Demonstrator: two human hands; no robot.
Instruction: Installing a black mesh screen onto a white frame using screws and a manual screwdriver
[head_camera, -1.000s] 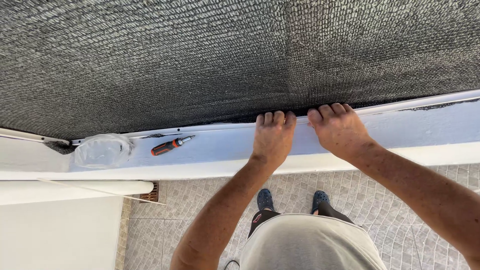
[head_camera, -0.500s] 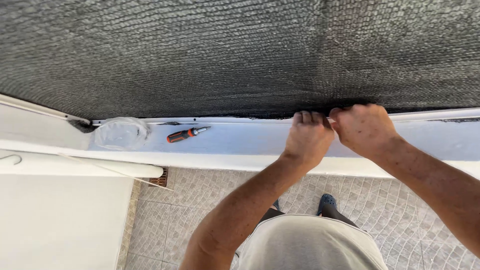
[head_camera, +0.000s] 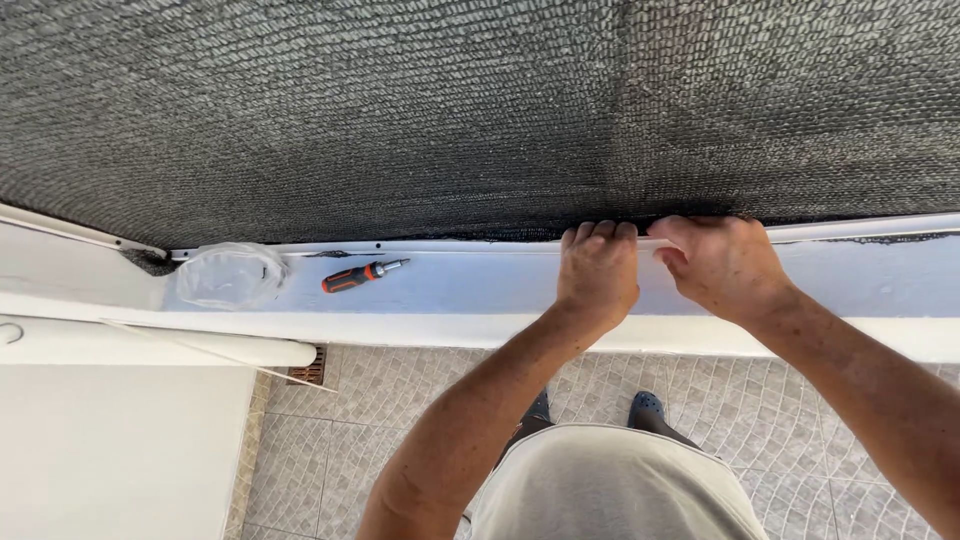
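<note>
Looking down through the head camera, you see a dark grey mesh (head_camera: 480, 110) filling the whole upper part of the view. It is a coarse woven screen with a fine, regular ribbed texture, slightly lighter toward the top left and darker near its lower edge. That lower edge runs along a thin white strip (head_camera: 860, 228) at the back of a white ledge (head_camera: 480, 290), and a frayed black fringe of mesh shows just under the strip at the far right.

Your left hand (head_camera: 598, 270) is knuckles-up on the ledge, its fingers curled over the mesh edge and the strip, clenched on them. Your right hand (head_camera: 722, 262) sits just beside it, nearly touching, its grip likewise closed, pinching the same edge with fingers folded under and thumb side toward the left hand. Both forearms reach up from the bottom of the frame.

Well to the left on the ledge lies a screwdriver (head_camera: 362, 275) with an orange and black handle, its tip pointing right. Near it, further left, rests a crumpled clear plastic bag (head_camera: 230, 275). Below the ledge is a tiled floor (head_camera: 400, 390), with your shoes (head_camera: 648, 408) partly in view and a small drain grate (head_camera: 308, 368) near the white wall at left.
</note>
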